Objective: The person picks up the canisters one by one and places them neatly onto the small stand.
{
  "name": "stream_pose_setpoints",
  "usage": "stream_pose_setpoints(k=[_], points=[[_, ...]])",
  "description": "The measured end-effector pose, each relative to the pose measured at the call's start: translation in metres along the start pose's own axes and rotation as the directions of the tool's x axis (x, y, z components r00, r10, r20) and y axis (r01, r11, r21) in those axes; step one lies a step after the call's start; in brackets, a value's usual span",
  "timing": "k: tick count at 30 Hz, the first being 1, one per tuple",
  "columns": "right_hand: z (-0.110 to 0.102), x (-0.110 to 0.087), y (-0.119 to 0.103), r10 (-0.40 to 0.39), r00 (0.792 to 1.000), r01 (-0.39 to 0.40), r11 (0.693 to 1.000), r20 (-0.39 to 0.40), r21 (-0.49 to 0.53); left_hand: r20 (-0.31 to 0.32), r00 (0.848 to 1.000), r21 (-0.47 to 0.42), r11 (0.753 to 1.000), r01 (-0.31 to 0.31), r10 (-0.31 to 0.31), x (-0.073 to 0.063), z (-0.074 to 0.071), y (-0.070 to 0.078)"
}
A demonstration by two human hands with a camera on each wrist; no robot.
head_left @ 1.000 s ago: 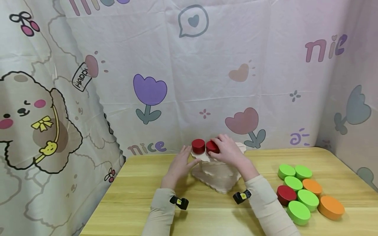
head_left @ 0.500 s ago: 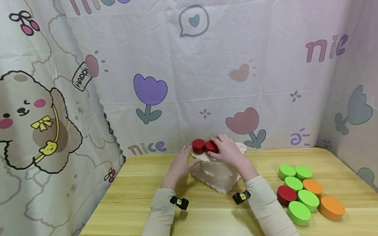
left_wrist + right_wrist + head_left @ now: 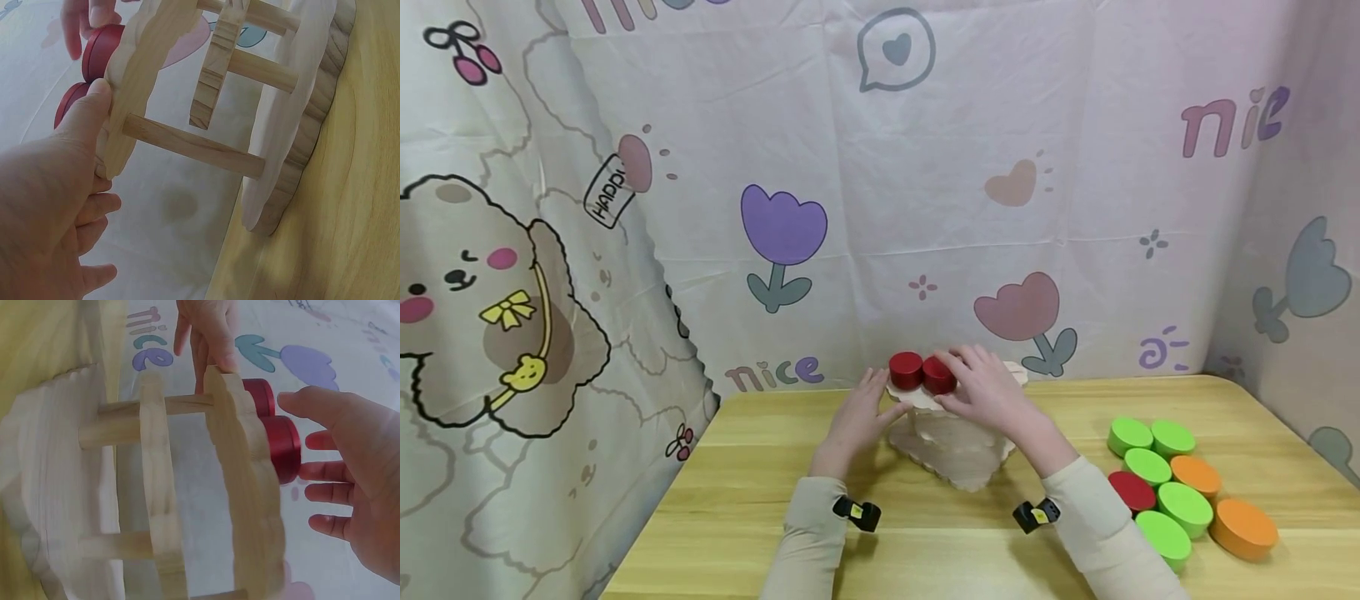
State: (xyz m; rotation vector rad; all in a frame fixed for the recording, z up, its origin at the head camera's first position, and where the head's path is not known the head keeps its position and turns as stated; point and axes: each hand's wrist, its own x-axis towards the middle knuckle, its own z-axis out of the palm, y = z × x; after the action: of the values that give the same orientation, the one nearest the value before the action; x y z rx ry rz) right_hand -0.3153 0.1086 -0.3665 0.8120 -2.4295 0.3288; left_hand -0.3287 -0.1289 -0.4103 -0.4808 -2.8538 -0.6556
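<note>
A pale wooden tiered stand [image 3: 958, 454] with scalloped boards joined by round pegs stands on the table. Two red round blocks, a left one [image 3: 906, 371] and a right one [image 3: 939, 375], sit side by side on its top board [image 3: 240, 469]. My left hand [image 3: 855, 417] grips that board's left edge, thumb above and fingers beneath, as the left wrist view shows. My right hand [image 3: 988, 392] hovers at the right red block, fingers spread and slightly bent. In the right wrist view its thumb stands apart from the block; whether a fingertip touches it, I cannot tell.
On the right of the table lies a group of round blocks: several green ones [image 3: 1184, 510], two orange ones [image 3: 1243, 529] and a red one [image 3: 1132, 492]. A printed cloth [image 3: 895, 208] hangs behind the table and along its sides.
My right hand has eased back from the right red block, its wrist shifting right. That block had moved slightly left, against the other red block. My left hand stays on the board.
</note>
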Motion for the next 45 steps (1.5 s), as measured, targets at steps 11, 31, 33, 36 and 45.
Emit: stream_pose_setpoints(k=[11,31,33,36,45], points=[[-0.02,-0.027,-0.006,-0.18,0.981,0.175,0.982,-0.068,-0.076,0.01,1.0,-0.002,1.0,-0.001,0.001,-0.002,-0.001,-0.001],[-0.051,-0.1,0.014,-0.289,0.951,0.272,0.951,-0.112,-0.145,0.003,1.0,0.0,1.0,0.003,-0.003,-0.001,-0.001,0.002],[-0.055,-0.106,0.016,-0.284,0.952,0.265,0.952,-0.118,-0.15,0.002,1.0,0.002,1.0,0.004,-0.004,-0.001,-0.001,0.002],[-0.06,-0.116,0.02,-0.255,0.962,0.237,0.957,-0.1,-0.166,0.002,1.0,0.001,1.0,0.004,-0.004,-0.001,0.0,0.002],[-0.067,-0.144,0.031,-0.197,0.978,0.183,0.968,-0.066,-0.173,0.006,1.0,-0.006,1.0,-0.003,0.003,-0.001,-0.001,0.003]])
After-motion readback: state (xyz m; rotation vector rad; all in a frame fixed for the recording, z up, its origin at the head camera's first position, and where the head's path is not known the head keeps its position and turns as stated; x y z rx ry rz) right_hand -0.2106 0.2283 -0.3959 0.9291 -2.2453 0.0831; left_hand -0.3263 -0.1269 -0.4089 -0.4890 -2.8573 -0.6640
